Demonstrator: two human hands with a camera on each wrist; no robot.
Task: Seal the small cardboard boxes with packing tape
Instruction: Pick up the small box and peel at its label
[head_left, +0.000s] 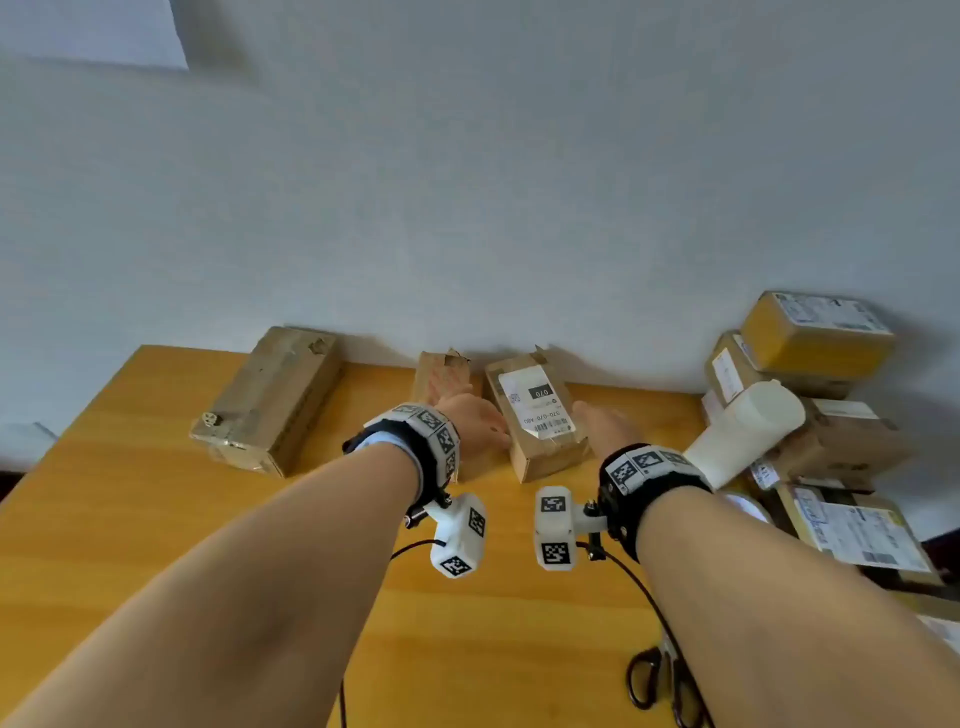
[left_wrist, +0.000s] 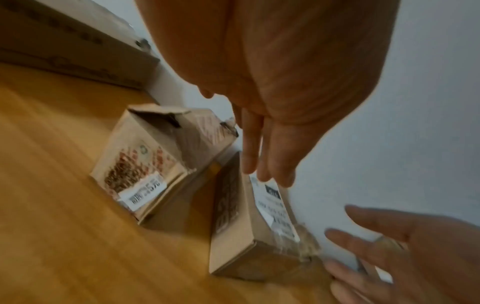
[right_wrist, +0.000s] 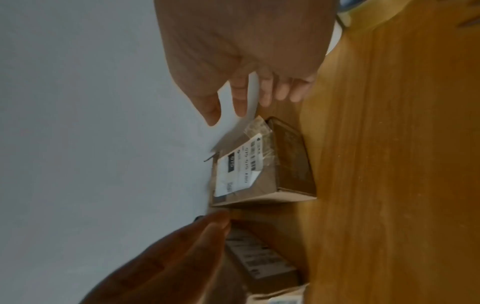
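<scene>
While both spread, empty, left hand (head_left: 470, 421) and right hand (head_left: 613, 428) flank labelled box (head_left: 540, 415).

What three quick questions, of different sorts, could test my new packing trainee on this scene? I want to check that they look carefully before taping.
1. True or false: the left hand already grips the small brown cardboard box with the white shipping label.
2. Which lies at the near right of the yellow wooden table? A) black-handled scissors B) a stapler C) a knife
3. Fill in: the long flat brown cardboard box lies to the ___ of both hands.

Key: 1 false, both it and the right hand are open on either side of the box; 2 A; 3 left.
</scene>
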